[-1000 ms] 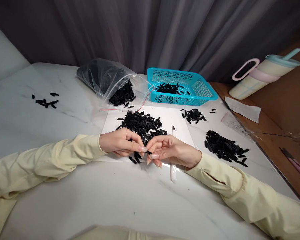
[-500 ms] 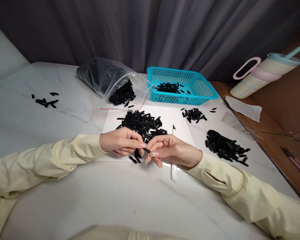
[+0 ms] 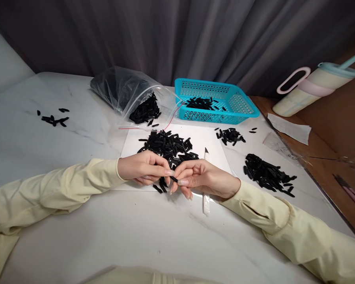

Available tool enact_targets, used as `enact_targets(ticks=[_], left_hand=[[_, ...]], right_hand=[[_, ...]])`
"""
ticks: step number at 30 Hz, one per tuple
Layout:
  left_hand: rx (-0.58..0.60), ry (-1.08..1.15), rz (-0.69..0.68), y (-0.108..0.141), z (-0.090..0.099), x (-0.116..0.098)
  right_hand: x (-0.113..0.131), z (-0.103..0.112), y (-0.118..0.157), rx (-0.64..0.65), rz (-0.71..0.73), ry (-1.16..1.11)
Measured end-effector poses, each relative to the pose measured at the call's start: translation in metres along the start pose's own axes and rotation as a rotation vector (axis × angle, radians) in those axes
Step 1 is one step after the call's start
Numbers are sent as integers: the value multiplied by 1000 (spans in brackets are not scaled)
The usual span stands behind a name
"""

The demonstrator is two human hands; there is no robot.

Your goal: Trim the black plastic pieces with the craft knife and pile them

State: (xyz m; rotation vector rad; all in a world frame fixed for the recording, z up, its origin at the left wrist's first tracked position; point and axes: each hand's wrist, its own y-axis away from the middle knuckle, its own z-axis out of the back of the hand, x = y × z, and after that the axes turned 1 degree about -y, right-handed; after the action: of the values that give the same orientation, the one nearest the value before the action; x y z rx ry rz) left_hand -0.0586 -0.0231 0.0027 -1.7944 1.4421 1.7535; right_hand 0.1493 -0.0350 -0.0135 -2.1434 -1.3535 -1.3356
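Note:
Between my two hands is a small, narrow black piece, its exact kind unclear. My left hand pinches one end with thumb and fingers. The other end sits between the thumb and fingers of my right hand. Just beyond my hands, a heap of similar black pieces lies on a white sheet. A white-handled craft knife with a dark, pointed tip lies partly behind my right hand.
A clear zip bag spills black pieces at the back, beside a blue basket holding more. Other piles lie right and far left. A tumbler and paper slip stand on the brown surface at right.
Both hands keep almost the same place. The black piece has turned slightly between the fingertips.

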Motion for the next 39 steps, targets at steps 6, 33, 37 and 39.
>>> enact_targets(ticks=[6, 33, 37, 39], left_hand=[[-33, -26, -19, 1, -4, 0], [-91, 160, -20, -3, -4, 1], [-112, 157, -31, -4, -4, 2], [-131, 151, -40, -4, -4, 2]], right_hand=[[-3, 1, 0, -2, 4, 29], [39, -10, 96, -849, 370, 1942], [25, -43, 38, -464, 397, 1798], [18, -48, 15, -389, 322, 1812]])
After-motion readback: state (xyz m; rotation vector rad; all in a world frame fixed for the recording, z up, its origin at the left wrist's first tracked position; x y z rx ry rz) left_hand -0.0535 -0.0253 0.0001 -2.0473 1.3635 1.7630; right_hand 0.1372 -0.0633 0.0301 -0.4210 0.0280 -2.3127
